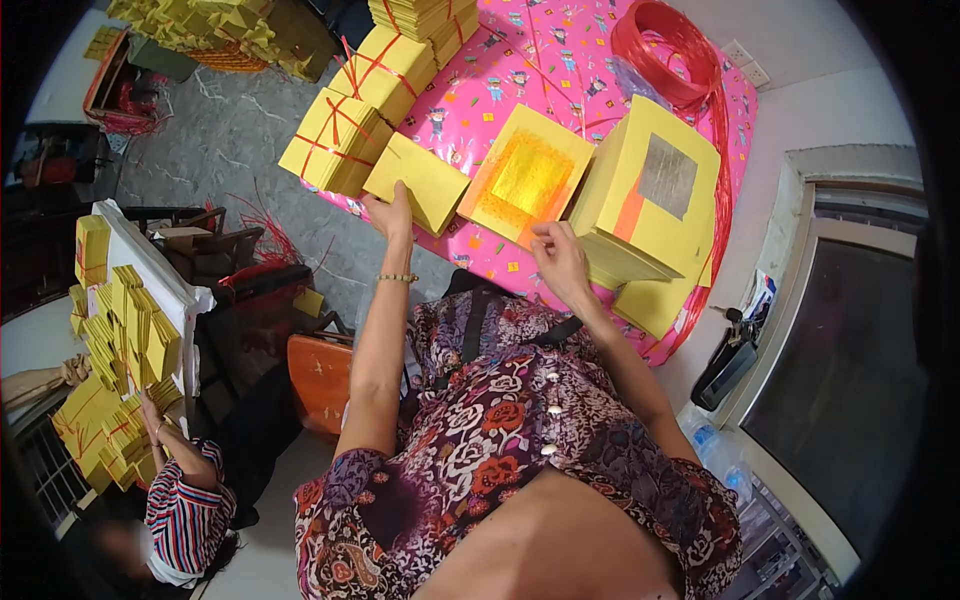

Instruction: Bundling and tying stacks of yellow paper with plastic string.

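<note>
So the plain yellow paper [425, 180] is at upper centre of the frame, lying at an angle on a pink cloth [470, 90]. The left hand [393, 212] is at its lower edge, one finger laid over the top. Can't tell if it's actually pinching it.

Just right of that is a yellow sheet with a gold square [530, 178] on it, orange smeared around the gold. The right hand [558, 258] is at its lower right corner, fingers curled in. Whether they've got hold of the edge, I can't tell.

Next over, right of centre, there's a tall yellow stack [625, 165] topped with a silver square [668, 178] and an orange strip, plus more yellow paper [655, 305] poking out below it. Left of the plain paper are bundles [335, 140] tied with red ribbon, and a big red coil [690, 65] is at upper right.

Further out: orange chair [318, 385] left of the wearer, grey floor [235, 130] at upper left, and at lower left a co-worker in a striped sleeve [190, 505] with an arm out to a heap of yellow packets [125, 330].
</note>
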`<action>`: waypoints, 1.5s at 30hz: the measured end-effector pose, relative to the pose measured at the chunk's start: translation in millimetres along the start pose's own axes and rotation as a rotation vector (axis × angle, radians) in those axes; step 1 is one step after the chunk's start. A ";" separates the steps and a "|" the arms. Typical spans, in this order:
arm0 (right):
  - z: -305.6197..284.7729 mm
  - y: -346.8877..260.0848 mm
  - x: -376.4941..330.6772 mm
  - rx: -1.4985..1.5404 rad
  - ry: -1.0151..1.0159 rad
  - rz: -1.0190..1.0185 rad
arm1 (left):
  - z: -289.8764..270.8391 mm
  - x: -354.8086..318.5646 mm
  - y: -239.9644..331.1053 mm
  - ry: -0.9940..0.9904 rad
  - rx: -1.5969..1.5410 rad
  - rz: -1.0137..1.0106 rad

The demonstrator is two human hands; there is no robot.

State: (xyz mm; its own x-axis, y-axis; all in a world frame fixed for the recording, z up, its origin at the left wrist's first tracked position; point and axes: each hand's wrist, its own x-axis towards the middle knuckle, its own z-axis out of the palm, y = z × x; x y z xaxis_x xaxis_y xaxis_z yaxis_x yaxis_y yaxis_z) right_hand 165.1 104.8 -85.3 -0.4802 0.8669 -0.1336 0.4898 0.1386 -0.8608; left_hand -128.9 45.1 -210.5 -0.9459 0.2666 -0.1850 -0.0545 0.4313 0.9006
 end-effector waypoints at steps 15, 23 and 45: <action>8.9 11.0 6.0 -0.488 0.050 -0.382 | -18.3 -35.4 24.8 0.113 0.140 0.142; 9.1 14.5 6.4 -0.516 0.053 -0.387 | -24.7 -60.2 49.5 -0.022 0.327 0.697; 2.9 6.8 7.7 -0.290 0.064 -0.184 | -6.6 -52.1 41.3 -0.387 0.460 0.854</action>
State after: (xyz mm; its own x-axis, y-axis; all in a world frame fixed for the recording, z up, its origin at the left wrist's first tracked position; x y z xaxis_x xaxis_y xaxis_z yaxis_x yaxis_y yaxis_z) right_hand 162.6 111.0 -93.6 -0.5376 0.8418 0.0494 0.5902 0.4175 -0.6910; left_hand -83.9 43.3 -161.0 -0.4404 0.8604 0.2565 0.7881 0.2337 0.5694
